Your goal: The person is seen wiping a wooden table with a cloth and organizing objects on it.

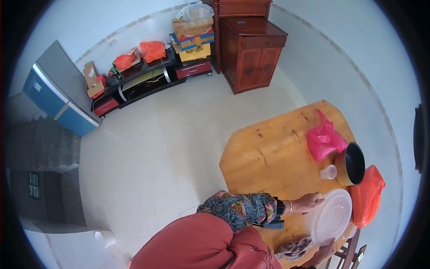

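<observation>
A round translucent plastic container with a lid [332,217] is at the right of the wooden table, its lid facing up and a little tilted. My left hand [307,202] grips its upper left edge, and my right hand [324,253] holds its lower rim. Whether the container rests on the table cannot be told. Below it, near my right hand, lies a crumpled grey-brown cloth [295,248]. Above it are a small clear plastic cup [328,172] and a deep pot with a dark inside [354,164]. Another clear plastic item [350,231] is partly hidden behind the container.
A pink plastic bag [325,137] lies on the wooden table [268,158]; a red bag [369,198] stands at its right edge beside a chair [351,250]. A wooden cabinet [252,53], a low TV stand [144,79], a refrigerator [63,97] and a white bucket [105,238] stand farther off.
</observation>
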The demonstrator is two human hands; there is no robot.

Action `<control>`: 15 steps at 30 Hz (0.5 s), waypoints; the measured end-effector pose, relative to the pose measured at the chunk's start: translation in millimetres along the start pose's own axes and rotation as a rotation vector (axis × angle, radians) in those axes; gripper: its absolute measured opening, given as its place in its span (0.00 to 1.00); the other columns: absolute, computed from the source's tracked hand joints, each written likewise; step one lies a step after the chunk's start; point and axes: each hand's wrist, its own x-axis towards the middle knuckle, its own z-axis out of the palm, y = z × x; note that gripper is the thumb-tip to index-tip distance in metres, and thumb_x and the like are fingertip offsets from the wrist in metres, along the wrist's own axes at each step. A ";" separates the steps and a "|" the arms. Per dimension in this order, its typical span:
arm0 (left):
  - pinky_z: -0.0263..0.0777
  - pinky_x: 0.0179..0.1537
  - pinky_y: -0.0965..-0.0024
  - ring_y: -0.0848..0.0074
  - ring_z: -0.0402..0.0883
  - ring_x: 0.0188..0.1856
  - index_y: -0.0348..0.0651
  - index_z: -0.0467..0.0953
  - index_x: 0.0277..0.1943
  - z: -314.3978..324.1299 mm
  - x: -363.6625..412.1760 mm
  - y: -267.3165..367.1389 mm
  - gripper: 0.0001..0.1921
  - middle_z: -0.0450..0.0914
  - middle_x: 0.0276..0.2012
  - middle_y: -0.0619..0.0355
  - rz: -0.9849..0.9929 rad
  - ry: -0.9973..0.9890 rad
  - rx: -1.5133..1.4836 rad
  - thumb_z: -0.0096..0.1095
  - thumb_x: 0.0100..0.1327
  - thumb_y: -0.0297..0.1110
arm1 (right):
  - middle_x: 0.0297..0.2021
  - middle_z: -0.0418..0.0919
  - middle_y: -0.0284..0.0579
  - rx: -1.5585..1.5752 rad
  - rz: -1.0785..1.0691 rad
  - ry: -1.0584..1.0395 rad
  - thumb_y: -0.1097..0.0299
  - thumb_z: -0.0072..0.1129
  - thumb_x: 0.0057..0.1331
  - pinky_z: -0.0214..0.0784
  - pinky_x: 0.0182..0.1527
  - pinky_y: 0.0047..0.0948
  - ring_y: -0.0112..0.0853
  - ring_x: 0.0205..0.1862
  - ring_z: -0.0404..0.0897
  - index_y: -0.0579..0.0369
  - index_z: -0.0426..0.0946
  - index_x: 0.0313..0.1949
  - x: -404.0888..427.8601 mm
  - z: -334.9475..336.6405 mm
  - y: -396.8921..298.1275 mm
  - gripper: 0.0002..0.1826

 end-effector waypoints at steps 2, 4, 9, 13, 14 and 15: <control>0.66 0.17 0.66 0.74 0.72 0.14 0.39 0.65 0.38 8.6 3.7 -4.9 0.15 0.73 0.19 0.53 0.014 -0.025 0.034 0.49 0.70 0.44 | 0.46 0.76 0.56 0.019 -0.034 0.087 0.55 0.56 0.64 0.73 0.46 0.37 0.41 0.47 0.77 0.73 0.72 0.50 2.3 -0.7 0.7 0.27; 0.64 0.13 0.67 0.72 0.72 0.11 0.38 0.65 0.34 10.6 4.8 -23.6 0.14 0.71 0.16 0.54 0.058 -0.052 0.091 0.47 0.69 0.41 | 0.44 0.77 0.56 0.039 -0.067 0.158 0.55 0.56 0.64 0.72 0.46 0.37 0.40 0.45 0.77 0.74 0.72 0.49 10.5 -1.7 10.3 0.27; 0.66 0.15 0.66 0.72 0.73 0.14 0.38 0.67 0.33 0.5 -11.1 -52.4 0.12 0.73 0.17 0.54 -0.024 -0.072 0.191 0.46 0.67 0.37 | 0.51 0.74 0.59 0.158 -0.015 0.231 0.55 0.52 0.67 0.66 0.56 0.40 0.44 0.52 0.74 0.73 0.68 0.55 45.2 -32.3 69.7 0.29; 0.66 0.16 0.64 0.70 0.75 0.14 0.38 0.69 0.30 -6.5 -21.1 -53.0 0.12 0.73 0.17 0.53 -0.054 -0.102 0.224 0.45 0.66 0.36 | 0.57 0.69 0.61 -0.100 -0.111 0.068 0.57 0.55 0.65 0.68 0.56 0.42 0.47 0.55 0.73 0.63 0.62 0.62 62.9 -103.3 110.9 0.32; 0.67 0.18 0.61 0.68 0.75 0.14 0.39 0.69 0.28 -5.9 -10.9 -87.4 0.12 0.73 0.17 0.54 0.174 -0.006 0.347 0.46 0.65 0.35 | 0.58 0.68 0.57 0.217 0.070 -0.030 0.55 0.53 0.66 0.66 0.58 0.41 0.45 0.57 0.71 0.61 0.62 0.63 65.2 -102.0 107.1 0.31; 0.67 0.19 0.60 0.68 0.74 0.14 0.39 0.69 0.27 -12.4 -11.8 -98.8 0.12 0.72 0.16 0.54 0.152 0.005 0.316 0.46 0.64 0.35 | 0.59 0.68 0.54 0.537 0.249 -0.105 0.53 0.52 0.67 0.63 0.61 0.41 0.43 0.59 0.69 0.58 0.62 0.64 63.3 -97.1 99.1 0.31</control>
